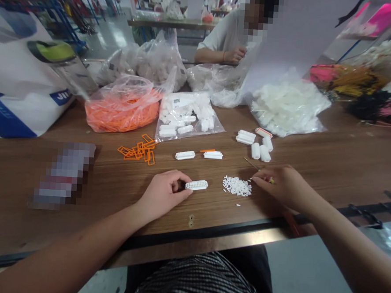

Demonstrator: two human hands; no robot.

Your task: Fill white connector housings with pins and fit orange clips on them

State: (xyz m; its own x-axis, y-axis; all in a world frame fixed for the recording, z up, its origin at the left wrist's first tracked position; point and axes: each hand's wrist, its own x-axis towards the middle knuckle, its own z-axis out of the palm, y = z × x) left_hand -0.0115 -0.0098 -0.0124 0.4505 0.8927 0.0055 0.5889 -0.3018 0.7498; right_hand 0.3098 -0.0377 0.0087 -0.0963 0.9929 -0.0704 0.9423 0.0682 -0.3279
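Note:
My left hand (164, 193) rests on the wooden table (330, 163) with its fingers pinched round the end of a white plastic connector (196, 185). My right hand (281, 183) is closed on a thin stick-like tool (252, 164) that points up and left, its fingers at the edge of a small heap of tiny white pieces (236, 185). Two more white connectors (185, 155) (213, 154) lie just beyond, one with an orange strip beside it.
Loose orange clips (138, 151) lie to the left, behind them a bag of orange clips (123, 106) and a bag of white connectors (187, 115). Several white connectors (257, 143) and a bag of white parts (289, 108) sit at the right. Another person (231, 38) works across the table.

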